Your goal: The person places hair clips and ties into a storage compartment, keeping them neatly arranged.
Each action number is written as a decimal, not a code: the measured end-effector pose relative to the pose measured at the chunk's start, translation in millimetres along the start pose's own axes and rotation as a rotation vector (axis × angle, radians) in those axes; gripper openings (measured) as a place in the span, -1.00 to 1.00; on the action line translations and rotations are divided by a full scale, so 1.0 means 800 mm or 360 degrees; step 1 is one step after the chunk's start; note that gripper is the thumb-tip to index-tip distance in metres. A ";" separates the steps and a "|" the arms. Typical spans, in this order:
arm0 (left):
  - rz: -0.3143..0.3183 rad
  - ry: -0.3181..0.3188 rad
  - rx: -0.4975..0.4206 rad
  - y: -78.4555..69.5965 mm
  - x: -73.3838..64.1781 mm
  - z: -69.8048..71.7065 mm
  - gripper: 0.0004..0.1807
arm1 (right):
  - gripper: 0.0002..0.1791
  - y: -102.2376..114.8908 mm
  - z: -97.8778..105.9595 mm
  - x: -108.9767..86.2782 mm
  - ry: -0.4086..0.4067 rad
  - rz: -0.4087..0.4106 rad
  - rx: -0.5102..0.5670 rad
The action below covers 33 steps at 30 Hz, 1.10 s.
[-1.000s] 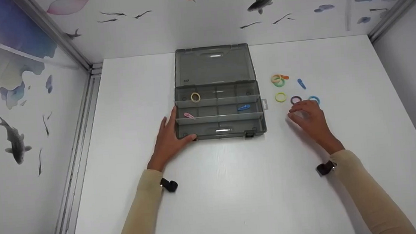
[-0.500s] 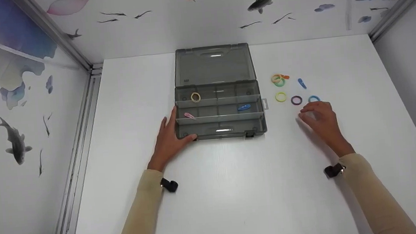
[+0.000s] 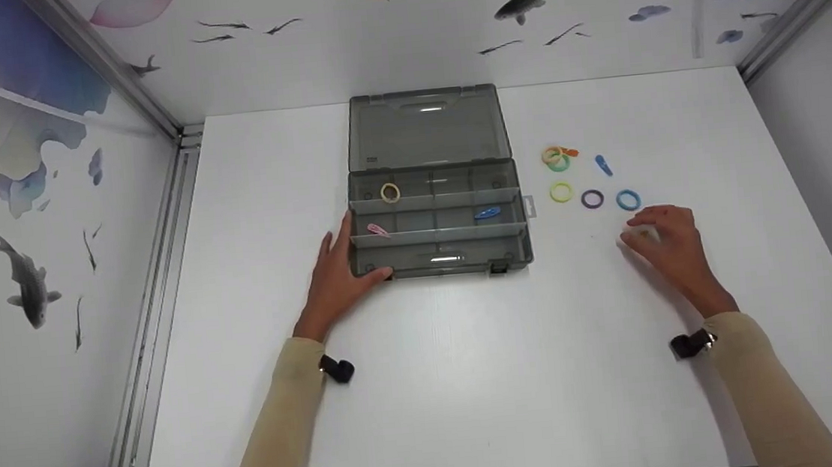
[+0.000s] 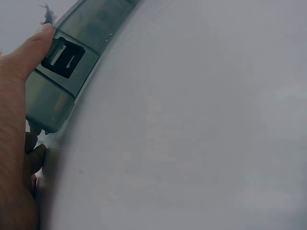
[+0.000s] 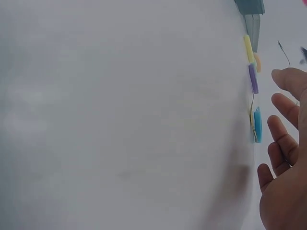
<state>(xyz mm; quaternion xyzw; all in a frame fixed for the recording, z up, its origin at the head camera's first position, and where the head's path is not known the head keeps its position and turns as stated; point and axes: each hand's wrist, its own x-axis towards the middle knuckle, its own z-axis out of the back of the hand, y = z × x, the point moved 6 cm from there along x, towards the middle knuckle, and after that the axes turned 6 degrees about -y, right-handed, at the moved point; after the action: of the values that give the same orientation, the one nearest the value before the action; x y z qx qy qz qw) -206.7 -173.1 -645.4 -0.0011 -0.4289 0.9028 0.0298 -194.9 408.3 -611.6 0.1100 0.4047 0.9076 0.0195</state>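
Note:
A grey translucent compartment box (image 3: 441, 250) lies with its lid (image 3: 428, 131) folded back. My left hand (image 3: 334, 282) rests at its front left corner, fingers along the left side and thumb (image 4: 36, 48) against the front wall. In the back row is a beige hair tie (image 3: 390, 185); the middle row has a pink hair clip (image 3: 376, 229) and a blue hair clip (image 3: 488, 213). Holding nothing, my right hand (image 3: 673, 245) hovers with loosely bent fingers, just nearer the front than a blue hair tie (image 3: 638, 203). The purple hair tie (image 3: 602, 198) lies left of that tie.
Right of the box lie a yellow hair tie (image 3: 569, 196), a green hair tie (image 3: 565, 168) overlapping a peach one (image 3: 545, 158), an orange clip (image 3: 570, 152) and another blue clip (image 3: 603, 165). Printed panels (image 3: 437, 43) border the white table (image 3: 430, 398).
My right hand has moved rightward and slightly toward the front, uncovering the purple and blue hair ties. The left hand and the box have stayed put.

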 end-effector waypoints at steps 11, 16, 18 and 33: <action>0.0003 0.0002 0.0005 -0.001 -0.001 0.000 0.35 | -0.66 -0.008 0.010 -0.007 -0.0015 -0.0019 -0.0132; -0.0011 0.0005 0.0013 -0.003 -0.001 0.001 0.36 | -0.54 -0.011 0.012 -0.008 0.0024 -0.0088 -0.0228; -0.0012 0.0004 0.0013 -0.004 -0.001 0.002 0.36 | -0.49 -0.011 0.012 -0.008 0.0054 -0.0112 -0.0269; 0.0004 0.0013 0.0010 -0.003 0.000 0.002 0.38 | -0.48 -0.008 0.011 -0.012 0.0059 -0.0082 -0.0323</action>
<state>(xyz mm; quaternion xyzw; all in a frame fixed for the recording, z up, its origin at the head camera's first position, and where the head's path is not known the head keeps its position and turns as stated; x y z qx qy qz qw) -206.5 -172.5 -642.5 -0.0051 -0.4259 0.9042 0.0305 -184.1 417.7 -612.4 0.0802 0.3136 0.9450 0.0464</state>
